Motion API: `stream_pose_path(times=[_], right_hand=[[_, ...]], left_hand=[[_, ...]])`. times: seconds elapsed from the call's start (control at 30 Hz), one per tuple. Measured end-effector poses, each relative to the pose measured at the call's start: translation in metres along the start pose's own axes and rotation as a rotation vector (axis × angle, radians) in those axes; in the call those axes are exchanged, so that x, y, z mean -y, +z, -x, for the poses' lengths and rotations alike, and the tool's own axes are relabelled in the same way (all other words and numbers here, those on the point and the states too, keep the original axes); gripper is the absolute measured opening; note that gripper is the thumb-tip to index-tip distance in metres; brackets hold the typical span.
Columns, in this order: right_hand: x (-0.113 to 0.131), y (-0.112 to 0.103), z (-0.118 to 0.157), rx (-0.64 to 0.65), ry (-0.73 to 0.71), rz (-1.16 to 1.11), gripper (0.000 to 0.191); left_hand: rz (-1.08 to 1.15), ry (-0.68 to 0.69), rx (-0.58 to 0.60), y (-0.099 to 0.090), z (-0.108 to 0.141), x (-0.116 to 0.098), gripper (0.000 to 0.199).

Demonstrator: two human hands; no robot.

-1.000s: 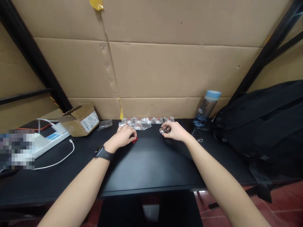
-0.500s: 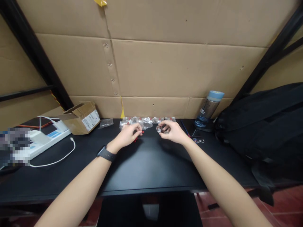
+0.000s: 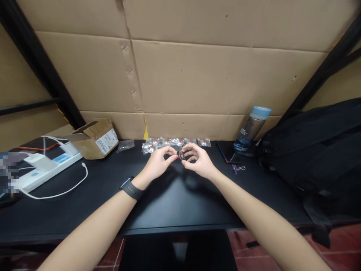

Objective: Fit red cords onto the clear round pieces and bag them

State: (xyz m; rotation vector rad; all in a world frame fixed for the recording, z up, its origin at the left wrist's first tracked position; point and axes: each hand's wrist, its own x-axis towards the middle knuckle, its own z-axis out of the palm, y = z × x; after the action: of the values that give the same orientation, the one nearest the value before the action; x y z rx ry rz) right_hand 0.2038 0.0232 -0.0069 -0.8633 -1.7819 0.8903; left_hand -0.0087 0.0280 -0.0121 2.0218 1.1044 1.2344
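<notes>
Your left hand [image 3: 160, 162] pinches a red cord [image 3: 178, 157] between thumb and forefinger. Your right hand [image 3: 199, 160] has its fingers closed around a shiny round disc [image 3: 181, 155], tilted nearly upright just beside the cord, above the black surface [image 3: 180, 205]. Clear plastic packets [image 3: 177, 142] lie beyond both hands.

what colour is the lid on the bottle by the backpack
Light blue: the lid of the bottle shows best in the head view.

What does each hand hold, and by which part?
Right hand: round disc, by its rim. Left hand: small red piece, pinched; which part cannot be told.
</notes>
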Motion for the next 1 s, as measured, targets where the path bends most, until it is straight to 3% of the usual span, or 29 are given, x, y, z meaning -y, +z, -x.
stream_pose_path(times=[0.17,0.37,0.57,0.8,1.0], right_hand=[[0.001,0.003,0.001,-0.018,-0.048,0.017,0.043],[0.002,0.001,-0.001,-0.038,-0.018,-0.099,0.043],[-0.001,0.000,-0.002,-0.023,0.050,-0.246,0.041],[-0.002,0.004,0.000,0.008,0.060,-0.352,0.046],[0.005,0.006,0.001,0.081,0.012,-0.443,0.047]], left_hand=[[0.095,-0.039,0.051,0.007,0.002,0.002,0.015],[0.106,0.011,-0.085,0.006,0.001,-0.001,0.017],[0.011,0.031,-0.133,0.001,0.003,-0.003,0.014],[-0.301,0.152,-0.131,0.001,0.007,-0.018,0.012],[-0.555,0.231,-0.263,0.005,0.012,-0.027,0.015]])
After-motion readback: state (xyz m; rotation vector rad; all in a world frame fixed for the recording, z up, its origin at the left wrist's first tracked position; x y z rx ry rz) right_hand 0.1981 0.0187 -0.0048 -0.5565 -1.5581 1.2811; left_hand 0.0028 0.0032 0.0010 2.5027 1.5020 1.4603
